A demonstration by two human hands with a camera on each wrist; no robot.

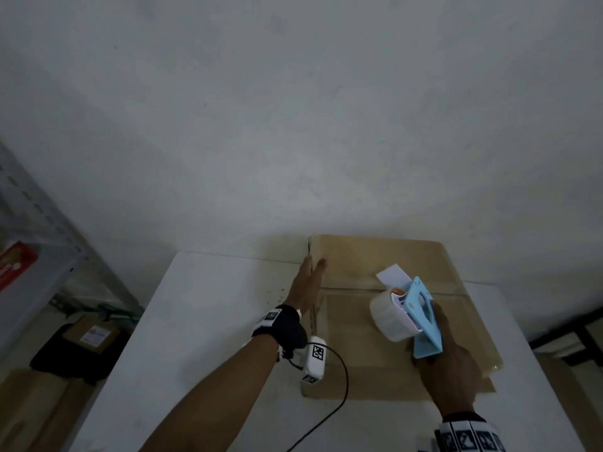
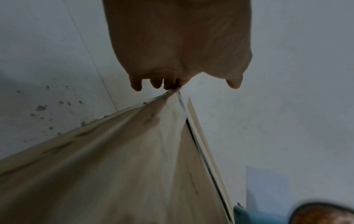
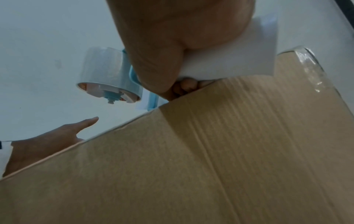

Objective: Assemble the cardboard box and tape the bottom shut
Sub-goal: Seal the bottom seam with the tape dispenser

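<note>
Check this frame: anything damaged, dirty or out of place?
Yes. The table carries a scatter of dark specks beside the cardboard box, near the left hand. The box's far corner by the fingertips looks frayed.

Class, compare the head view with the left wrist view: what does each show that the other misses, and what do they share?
Only the head view shows the whole scene: the white table, the right hand gripping the blue tape dispenser over the cardboard box, and a metal shelf at the far left.

Only the left wrist view shows the underside of the left hand and its fingertips at the box's far corner.

Both show the left hand with straight fingers against the box's left side, and the wall behind.
</note>
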